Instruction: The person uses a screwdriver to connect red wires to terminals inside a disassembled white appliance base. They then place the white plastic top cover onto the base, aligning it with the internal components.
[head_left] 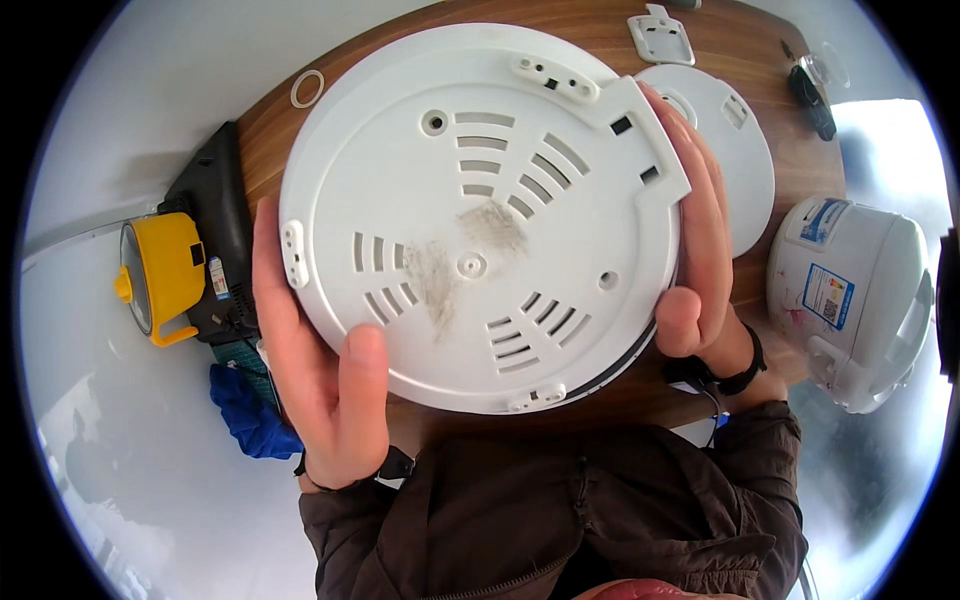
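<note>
While both hands clamp its rim, the round white vented base plate point(480, 215) sits tilted above the wooden table point(760, 60) — left hand point(320, 370) on the lower-left edge, right hand point(700, 250) on the right edge, thumbs on its face. A white rice cooker point(855, 300) stands right — a white lid panel point(735, 150) lies behind.

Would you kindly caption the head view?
Both hands, left hand and right hand, hold a round white vented base above a wooden table.

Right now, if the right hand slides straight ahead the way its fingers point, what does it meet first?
The right hand, gripping the white vented base plate, points up-left toward the table's far side. The round white lid lies just beside its fingers, probably lower; past it the way looks free, though depth is unclear.
</note>
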